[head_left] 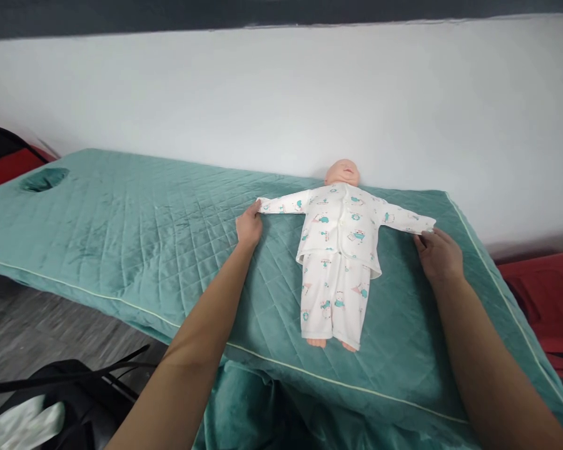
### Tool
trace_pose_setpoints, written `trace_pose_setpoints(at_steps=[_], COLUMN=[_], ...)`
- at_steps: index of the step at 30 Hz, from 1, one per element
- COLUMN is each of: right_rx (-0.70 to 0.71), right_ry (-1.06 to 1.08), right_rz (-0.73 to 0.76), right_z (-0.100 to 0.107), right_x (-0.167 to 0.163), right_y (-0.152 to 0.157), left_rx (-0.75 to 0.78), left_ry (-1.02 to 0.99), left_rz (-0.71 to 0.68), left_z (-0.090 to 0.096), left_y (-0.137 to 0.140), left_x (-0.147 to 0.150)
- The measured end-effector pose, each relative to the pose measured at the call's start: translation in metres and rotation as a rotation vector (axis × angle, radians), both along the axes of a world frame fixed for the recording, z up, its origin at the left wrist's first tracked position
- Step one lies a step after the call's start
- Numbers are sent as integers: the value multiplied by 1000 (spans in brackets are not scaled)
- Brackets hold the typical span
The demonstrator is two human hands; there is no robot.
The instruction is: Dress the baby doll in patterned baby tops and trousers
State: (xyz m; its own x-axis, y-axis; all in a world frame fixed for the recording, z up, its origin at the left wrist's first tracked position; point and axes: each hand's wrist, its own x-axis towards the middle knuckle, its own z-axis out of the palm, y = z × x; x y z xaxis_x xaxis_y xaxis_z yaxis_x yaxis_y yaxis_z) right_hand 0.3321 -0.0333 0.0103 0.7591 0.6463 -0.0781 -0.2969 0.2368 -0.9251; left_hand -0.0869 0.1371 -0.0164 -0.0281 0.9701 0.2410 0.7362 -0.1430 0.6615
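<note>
A baby doll (342, 172) lies on its back on a green quilted bed cover, its head towards the wall. It wears a white printed pyjama top (340, 222) and matching pyjama trousers (334, 297), with the bare feet showing below the hems. Both sleeves are stretched out sideways. My left hand (250, 226) pinches the cuff of the sleeve on the left. On the other side, my right hand (440, 255) has its thumb and fingers closed on the cuff of the right sleeve. The doll's hands are not visible.
The green bed cover (136, 231) runs far to the left, where it has a round hole (44, 179). A white wall (263, 100) stands behind it. Red items (544, 300) sit beyond the right edge. A black bag (65, 400) with pale cloth is at lower left.
</note>
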Motion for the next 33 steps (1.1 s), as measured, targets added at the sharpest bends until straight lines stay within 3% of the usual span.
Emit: trace_pose_setpoints(at_steps=[5,13,17,22,27,30,33], right_rx=[-73,-146,-280,-505,-528,-545,-652], right_ry=[-47,-174,-259,-670,-1183,-1335,-1379], right_rz=[61,-8,-63,-11,-66,43,109], right_z=[-2,3,8,-3,-23,-29,-31], right_x=[13,2,0,11,9,-1,-6], right_y=[-1,-2,-13,-20,-15,-12,-10], left_rx=[-32,-30,-28,16,80,118,135], left_ry=[151,212,224,242,308,385,420], left_rz=[42,101,115,93,84,0,-66], left_z=[4,6,4,7,11,10,8], left_y=[-3,-6,-5,-9,-17,-19,-19], left_x=[5,9,8,9,12,14,14])
